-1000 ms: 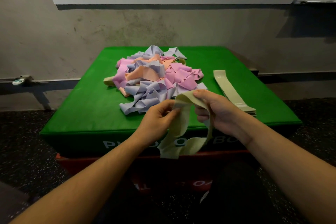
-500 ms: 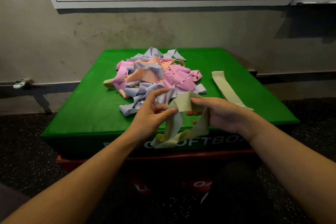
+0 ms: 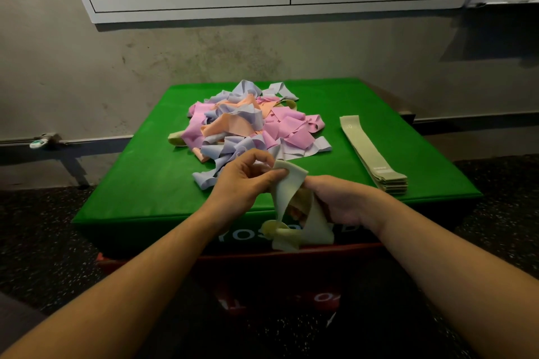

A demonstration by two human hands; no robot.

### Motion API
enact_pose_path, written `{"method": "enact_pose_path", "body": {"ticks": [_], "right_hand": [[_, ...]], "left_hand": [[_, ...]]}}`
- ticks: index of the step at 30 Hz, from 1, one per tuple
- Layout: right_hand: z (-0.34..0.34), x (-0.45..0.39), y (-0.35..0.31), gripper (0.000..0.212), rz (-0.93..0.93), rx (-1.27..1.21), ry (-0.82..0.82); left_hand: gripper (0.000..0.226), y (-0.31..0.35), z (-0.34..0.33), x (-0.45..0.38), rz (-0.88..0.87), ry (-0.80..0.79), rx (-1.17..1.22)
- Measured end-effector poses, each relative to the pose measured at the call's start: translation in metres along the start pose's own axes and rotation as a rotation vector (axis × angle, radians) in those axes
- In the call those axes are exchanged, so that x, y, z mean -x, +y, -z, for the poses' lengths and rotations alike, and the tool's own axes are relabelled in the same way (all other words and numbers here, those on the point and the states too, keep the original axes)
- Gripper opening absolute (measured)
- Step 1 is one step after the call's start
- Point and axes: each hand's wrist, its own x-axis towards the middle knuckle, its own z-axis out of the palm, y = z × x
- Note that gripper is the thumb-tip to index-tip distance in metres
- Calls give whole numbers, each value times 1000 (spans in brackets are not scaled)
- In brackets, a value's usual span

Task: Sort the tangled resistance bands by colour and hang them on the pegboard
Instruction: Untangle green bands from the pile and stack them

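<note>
Both hands, the left hand (image 3: pixel 248 178) and right hand (image 3: pixel 339 201), have drawn closer, pinching the limp, light green band (image 3: pixel 287 183) near the pile (image 3: pixel 248 125); grip its flat edges.

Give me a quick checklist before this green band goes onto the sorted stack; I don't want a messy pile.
1. Both hands hold the band: ok, left hand pinches the pale green band, right hand grips it.
2. Band flattened: not ok, its hanging end is curled and twisted.
3. Band free of the tangled pile: ok.
4. Colour matches the green stack: ok.
5. Stack neat: ok.
6. Pegboard in view: not ok, none visible.
</note>
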Motion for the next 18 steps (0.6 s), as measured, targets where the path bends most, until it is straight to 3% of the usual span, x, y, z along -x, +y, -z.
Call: {"method": "enact_pose_path", "body": {"ticks": [2,5,8,12,15,18], "right_hand": [[5,-4,4,27,84,51,9],[9,-2,5,20,318,85,232],[8,8,-2,33,537,111,312],[4,11,-12,19,681,240,313],[1,8,-21,21,747,220,359],[2,9,-28,23,745,157,363]], "left_hand": [[14,2,-2,1,-3,2,11],[12,3,-5,0,3,42,31],[9,3,-7,-4,8,106,33],[17,6,-12,-5,-10,133,40],[16,6,-15,-7,-30,129,49],[31,6,-19,-7,-26,74,5]]}}
